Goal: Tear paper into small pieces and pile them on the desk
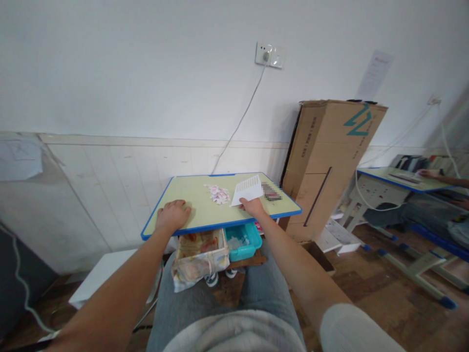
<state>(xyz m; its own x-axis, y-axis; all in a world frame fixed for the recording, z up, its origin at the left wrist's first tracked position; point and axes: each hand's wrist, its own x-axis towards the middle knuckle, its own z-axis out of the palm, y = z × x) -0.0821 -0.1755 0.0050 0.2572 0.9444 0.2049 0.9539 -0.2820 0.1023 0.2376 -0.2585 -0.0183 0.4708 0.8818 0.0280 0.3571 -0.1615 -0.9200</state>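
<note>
My right hand (252,207) pinches the lower edge of a white paper sheet (245,193), tilted up over the desk. Rows of pale bars run across the sheet's upper part. To its left lies a loose pile of small pinkish-white paper pieces (219,194). My left hand (173,214) rests on the left side of the pale green desktop (200,215), holding nothing, with its fingers loosely bent. Right of the sheet, a dark item (271,191) on the desk is blurred out.
Below the desk edge sit a cloth-lined basket (201,259) and a turquoise bin (244,250) above my lap. A tall cardboard box (326,161) stands at the right. Further right, another person's arm (449,180) reaches over a second desk. A cable hangs from the wall socket (269,55).
</note>
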